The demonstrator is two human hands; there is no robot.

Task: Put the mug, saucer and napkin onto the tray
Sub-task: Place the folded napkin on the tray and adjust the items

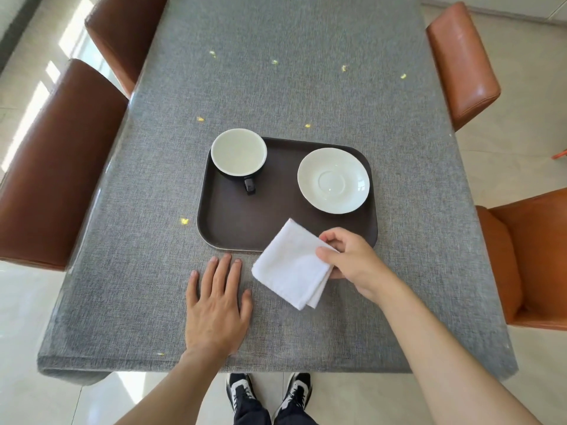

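Observation:
A dark brown tray lies on the grey tablecloth. A black mug with a white inside stands in the tray's far left corner, handle toward me. On the tray's right side rests a white saucer. My right hand pinches the right edge of a folded white napkin, which overlaps the tray's near right edge and hangs partly over the cloth. My left hand rests flat on the cloth just in front of the tray, fingers spread, holding nothing.
The grey-clothed table stretches away from me, with small yellow specks scattered on it. Brown leather chairs stand on the left and orange ones on the right. My feet show below the near table edge.

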